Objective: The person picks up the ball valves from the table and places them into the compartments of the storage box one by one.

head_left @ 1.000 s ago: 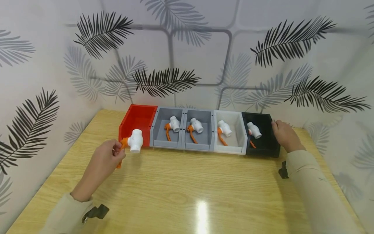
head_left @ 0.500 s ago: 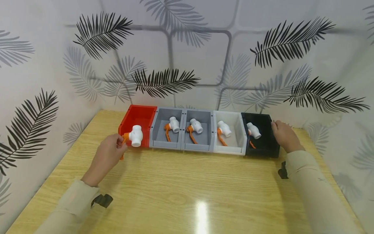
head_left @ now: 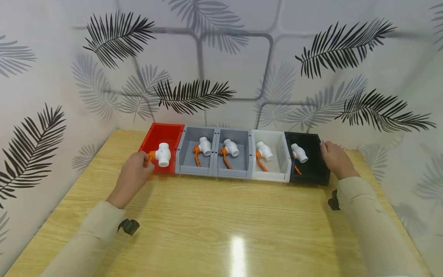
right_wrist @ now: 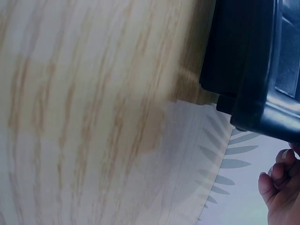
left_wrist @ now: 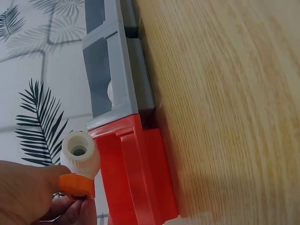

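Observation:
My left hand [head_left: 133, 175] pinches the orange handle of a white ball valve [head_left: 163, 154], which hangs over the red bin [head_left: 143, 144]. In the left wrist view the valve's round opening [left_wrist: 78, 151] faces the camera, and the fingers lie at the orange handle [left_wrist: 76, 185]. My right hand [head_left: 339, 161] grips the right rim of the black bin [head_left: 320, 179]. Its curled fingers [right_wrist: 281, 180] show beside that bin in the right wrist view; the thumb is hidden there. Another valve [head_left: 299, 153] lies in the black bin, part of its orange handle hard to make out.
Between the red and black bins stand two grey bins [head_left: 197, 170] and a white bin [head_left: 270, 176], joined in a row. Each holds one white valve with an orange handle, such as this valve [head_left: 230, 148]. The row sits on a wooden table [head_left: 207, 215] before a leaf-patterned wall [head_left: 235, 69].
My left hand has moved forward and slightly right, carrying the valve from the red bin's front edge to over its inside. The right hand stays at the black bin.

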Motion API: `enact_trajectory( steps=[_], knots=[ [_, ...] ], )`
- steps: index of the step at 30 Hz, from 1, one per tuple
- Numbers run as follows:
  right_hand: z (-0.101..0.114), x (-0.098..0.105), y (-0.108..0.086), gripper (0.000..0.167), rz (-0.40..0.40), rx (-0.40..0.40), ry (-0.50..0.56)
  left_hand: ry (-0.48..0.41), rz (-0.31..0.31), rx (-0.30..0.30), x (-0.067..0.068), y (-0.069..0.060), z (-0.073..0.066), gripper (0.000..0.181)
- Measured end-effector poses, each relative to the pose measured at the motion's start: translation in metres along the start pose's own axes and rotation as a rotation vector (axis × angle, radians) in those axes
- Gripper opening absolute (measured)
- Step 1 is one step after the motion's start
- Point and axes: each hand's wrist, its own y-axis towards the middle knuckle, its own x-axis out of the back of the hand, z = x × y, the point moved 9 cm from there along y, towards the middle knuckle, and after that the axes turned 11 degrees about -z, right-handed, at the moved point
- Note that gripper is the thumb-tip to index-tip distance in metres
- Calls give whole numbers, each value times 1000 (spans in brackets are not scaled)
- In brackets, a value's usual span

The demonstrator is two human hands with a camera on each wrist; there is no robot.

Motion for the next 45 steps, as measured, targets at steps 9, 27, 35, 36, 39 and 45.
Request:
enact_trajectory(
  steps=[9,27,35,36,39,45],
  knots=[
    [3,3,-1,46,2,-2,13,20,6,15,-13,18,4,12],
    [-1,0,0,47,6,-11,12,96,-34,5,-30,40,5,11],
    [-1,1,0,46,-1,-14,19,178,-30,-14,-40,47,5,14],
    [0,1,0,46,-4,-14,21,185,-27,-14,-41,48,5,15],
    [0,1,-1,45,-3,-17,24,207,-23,-23,-44,49,7,18],
    [-1,0,-1,46,-2,-20,23,234,-41,-49,-50,55,4,22]
  ],
)
